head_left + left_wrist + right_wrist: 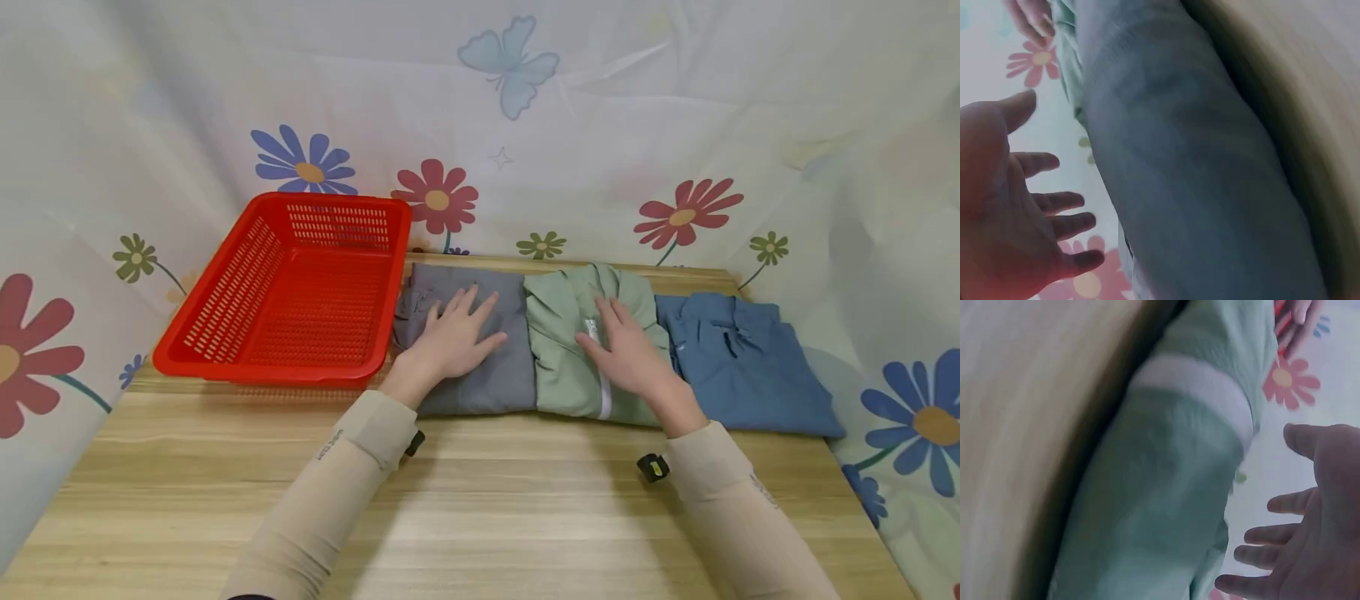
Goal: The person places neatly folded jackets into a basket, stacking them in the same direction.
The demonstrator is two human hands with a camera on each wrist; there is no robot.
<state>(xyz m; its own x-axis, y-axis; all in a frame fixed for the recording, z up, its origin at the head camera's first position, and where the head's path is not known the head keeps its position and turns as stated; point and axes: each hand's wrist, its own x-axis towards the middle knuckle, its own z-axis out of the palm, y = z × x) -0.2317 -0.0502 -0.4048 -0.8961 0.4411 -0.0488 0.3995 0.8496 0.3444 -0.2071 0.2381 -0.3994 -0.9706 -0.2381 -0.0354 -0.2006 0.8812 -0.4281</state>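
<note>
Three folded garments lie side by side on the wooden table. Over the grey one point(487, 387), my left hand point(448, 340) is spread with straight fingers; the left wrist view shows a gap between the palm point(1004, 231) and the thick grey fold point(1191, 156). My right hand point(630, 350), fingers extended, is above the light green garment point(558, 367), which has a white strip point(605, 396) down it. In the right wrist view that hand point(1316, 531) stands apart from the green cloth point(1154, 487). A blue garment point(757, 367) lies at the right, its edge beside the green one.
A red plastic basket point(255, 369) with slotted walls stands left of the grey garment, with nothing inside. Behind the table point(480, 508) hangs a white curtain point(360, 92) printed with flowers and a butterfly. It also runs along both sides.
</note>
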